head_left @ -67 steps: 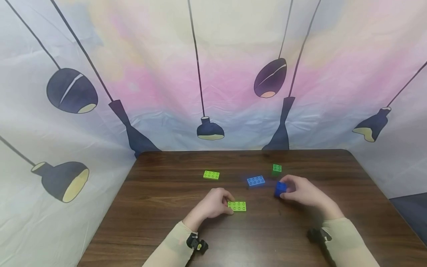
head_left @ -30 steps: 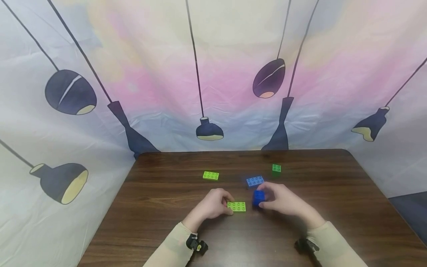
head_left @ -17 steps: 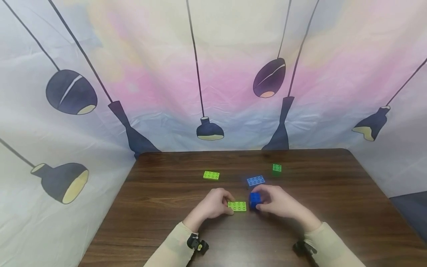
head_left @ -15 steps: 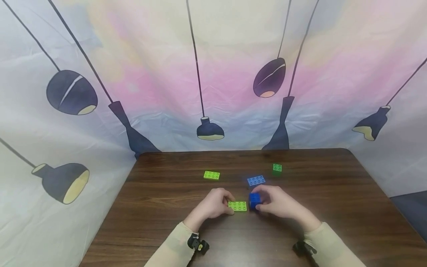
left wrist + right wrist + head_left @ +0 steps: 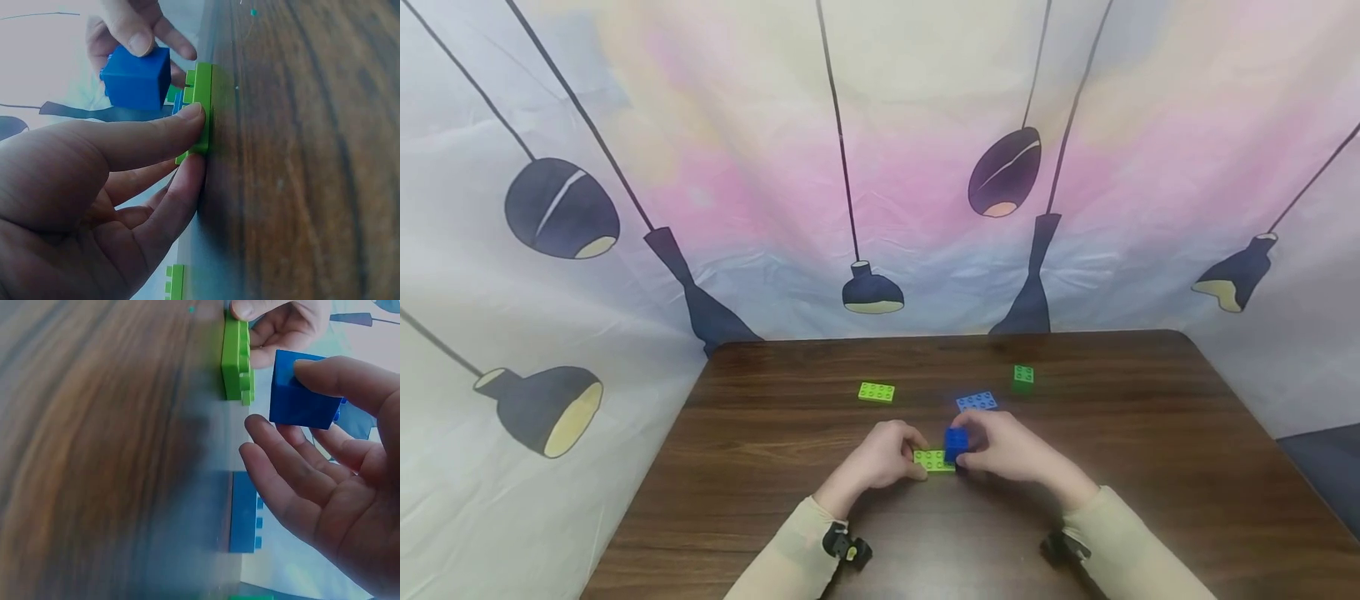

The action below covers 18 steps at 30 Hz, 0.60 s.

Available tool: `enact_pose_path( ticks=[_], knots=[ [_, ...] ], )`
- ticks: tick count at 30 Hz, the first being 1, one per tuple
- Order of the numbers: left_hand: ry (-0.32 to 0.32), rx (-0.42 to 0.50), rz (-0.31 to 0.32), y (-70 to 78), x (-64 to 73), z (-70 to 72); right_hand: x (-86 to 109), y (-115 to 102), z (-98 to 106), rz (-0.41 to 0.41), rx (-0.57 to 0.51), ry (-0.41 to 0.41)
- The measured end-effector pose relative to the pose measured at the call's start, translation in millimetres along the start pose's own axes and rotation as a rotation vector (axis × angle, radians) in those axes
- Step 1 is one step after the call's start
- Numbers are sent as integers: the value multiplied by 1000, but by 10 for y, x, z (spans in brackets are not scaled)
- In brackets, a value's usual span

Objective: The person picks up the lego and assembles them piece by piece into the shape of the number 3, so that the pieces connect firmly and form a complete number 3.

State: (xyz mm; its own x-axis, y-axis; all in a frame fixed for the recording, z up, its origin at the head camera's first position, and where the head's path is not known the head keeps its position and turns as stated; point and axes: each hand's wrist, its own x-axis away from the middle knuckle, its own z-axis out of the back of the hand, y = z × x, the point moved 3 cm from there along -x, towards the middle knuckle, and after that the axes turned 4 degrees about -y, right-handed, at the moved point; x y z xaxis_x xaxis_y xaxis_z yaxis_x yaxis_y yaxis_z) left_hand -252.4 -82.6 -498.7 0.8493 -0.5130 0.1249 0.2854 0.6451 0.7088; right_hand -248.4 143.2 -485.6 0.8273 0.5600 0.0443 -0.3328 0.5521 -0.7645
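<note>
A lime-green toy building brick (image 5: 928, 461), flat with two rows of studs, lies on the table. My left hand (image 5: 885, 457) pinches its left end between thumb and fingers, which the left wrist view shows close up. Over the brick's right end, my right hand (image 5: 1009, 447) holds a dark blue building brick (image 5: 956, 445) between thumb and fingers, studs up. Both wrist views show a gap between the blue brick (image 5: 303, 390) and the lime-green brick (image 5: 236, 359), so the two are apart. The far fingers of my right hand are partly hidden behind the blue brick.
Behind my right hand lies a lighter blue brick (image 5: 976, 402), partly covered by the fingers. Another lime-green brick (image 5: 877, 392) sits farther back on the left, and a small green brick (image 5: 1023, 377) farther back on the right. A printed cloth (image 5: 760, 183) hangs behind the wooden table (image 5: 760, 500).
My right hand has carried the dark blue brick leftward from the right side, lately lifting it over the lime-green brick's right end. My left hand has stayed on the lime-green brick.
</note>
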Motion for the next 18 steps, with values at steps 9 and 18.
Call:
enact_pose_path(
  ticks=[9, 18],
  knots=[
    [-1, 1, 2, 11, -14, 13, -47, -5, -77, -14, -30, -35],
    [-4, 0, 6, -2, -6, 4, -77, -10, -125, -14, -31, -28]
  ],
)
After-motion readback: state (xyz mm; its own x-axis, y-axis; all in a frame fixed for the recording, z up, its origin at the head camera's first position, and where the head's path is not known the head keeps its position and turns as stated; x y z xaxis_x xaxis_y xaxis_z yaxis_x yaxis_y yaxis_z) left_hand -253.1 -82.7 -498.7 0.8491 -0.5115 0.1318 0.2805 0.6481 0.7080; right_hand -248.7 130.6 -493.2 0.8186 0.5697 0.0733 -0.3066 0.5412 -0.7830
